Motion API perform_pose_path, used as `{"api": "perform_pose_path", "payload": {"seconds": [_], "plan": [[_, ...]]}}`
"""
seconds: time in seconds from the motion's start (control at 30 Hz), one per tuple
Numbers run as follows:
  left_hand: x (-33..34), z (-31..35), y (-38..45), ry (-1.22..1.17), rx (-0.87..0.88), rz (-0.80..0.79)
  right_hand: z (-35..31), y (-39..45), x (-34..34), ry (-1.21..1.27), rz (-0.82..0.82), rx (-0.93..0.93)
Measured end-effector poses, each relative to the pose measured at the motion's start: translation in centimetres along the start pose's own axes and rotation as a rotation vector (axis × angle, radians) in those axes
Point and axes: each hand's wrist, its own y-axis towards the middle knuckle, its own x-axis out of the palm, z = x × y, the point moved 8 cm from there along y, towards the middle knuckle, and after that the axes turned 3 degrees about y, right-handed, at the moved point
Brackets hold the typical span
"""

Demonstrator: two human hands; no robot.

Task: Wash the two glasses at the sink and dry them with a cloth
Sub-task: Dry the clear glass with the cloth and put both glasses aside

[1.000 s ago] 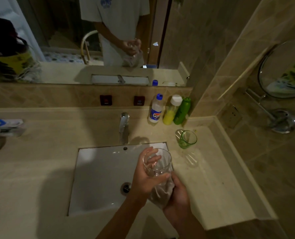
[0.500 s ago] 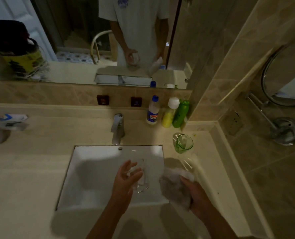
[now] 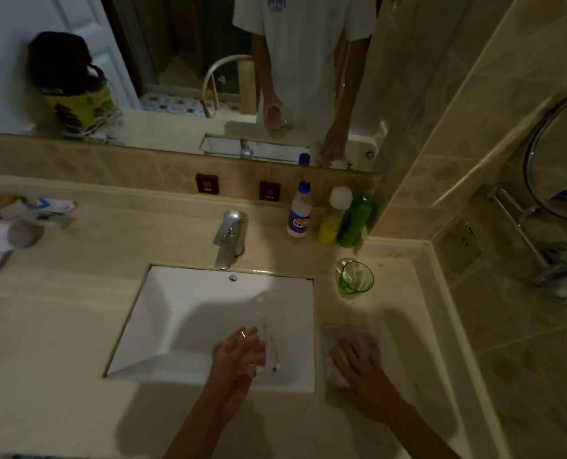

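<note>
My left hand (image 3: 239, 354) grips a clear glass (image 3: 268, 349) over the front right part of the white sink (image 3: 176, 313). The glass is faint and blurred against the basin. My right hand (image 3: 358, 362) lies flat with spread fingers on a pale cloth (image 3: 348, 336), which rests on the counter just right of the sink. A green glass (image 3: 355, 278) stands upright on the counter behind the cloth.
The chrome tap (image 3: 229, 238) rises behind the basin. Three bottles (image 3: 328, 213) stand in the back right corner by the tiled wall. A hair dryer (image 3: 0, 238) and small packets lie at the far left. A round mirror on an arm (image 3: 560, 160) juts from the right wall.
My hands have parted. The right hand carried the cloth off the clear glass and set it down on the counter. The left hand lowered the glass over the sink.
</note>
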Motion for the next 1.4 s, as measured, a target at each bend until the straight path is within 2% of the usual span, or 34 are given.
{"api": "perform_pose_path", "payload": {"seconds": [0.1,0.23,0.3,0.33,0.4,0.43,0.5,0.57,0.63,0.7,0.77,0.9,1.0,1.13,1.27,1.33,1.4], "plan": [[0.8,-0.2,0.0,0.103,-0.016,0.009,-1.3,-2.3,0.4,0.004,0.116,-0.013],[3.3,-0.2,-0.7,0.182,-0.072,-0.089,-1.6,-2.2,-0.5,0.039,0.068,0.009],[4.7,0.1,-1.2,0.226,-0.066,-0.147,-1.0,-1.6,-0.9,0.295,-0.077,0.042],[5.0,0.2,-1.3,0.244,-0.048,-0.141,-0.8,-1.6,-2.1,0.479,-0.073,0.058],[5.2,0.0,-1.3,0.254,-0.043,-0.131,-0.3,-2.2,-5.1,0.938,0.008,0.186],[5.4,-0.1,-1.3,0.255,-0.045,-0.134,0.1,-2.3,-6.5,1.135,0.128,0.255],[5.4,-0.4,-0.9,0.256,-0.045,-0.12,-0.7,-2.5,-9.3,1.27,0.29,0.305],[5.6,-0.7,-0.5,0.268,-0.044,-0.113,-3.6,-2.7,-11.7,1.324,0.34,0.214],[6.1,-0.8,0.0,0.287,-0.033,-0.105,-7.2,-2.7,-12.7,1.361,0.258,0.115],[6.8,-0.7,0.0,0.344,0.012,-0.101,-10.3,-2.5,-12.4,1.282,0.173,0.076],[7.3,-0.7,0.0,0.36,0.055,-0.082,-12.3,-2.2,-12.6,1.236,0.197,0.032],[7.1,-1.3,-0.3,0.117,-0.024,-0.05,-10.6,-1.7,-13.8,1.305,0.387,0.012],[6.6,-1.1,-1.0,0.108,-0.022,-0.116,-7.8,-1.1,-12.7,1.471,0.411,0.072],[6.8,-1.8,-1.8,0.24,-0.036,-0.201,-4.7,-0.3,-10.6,1.747,0.362,0.149],[6.9,-2.3,-2.4,0.449,-0.032,-0.243,-2.8,-0.4,-8.4,1.879,0.303,0.21],[6.7,-1.9,-2.2,0.638,0.069,-0.188,-2.1,-0.8,-7.4,1.879,0.289,0.235],[4.7,-1.3,-1.1,0.855,0.217,-0.024,-1.1,-1.2,-6.7,1.858,0.322,0.286]]}}
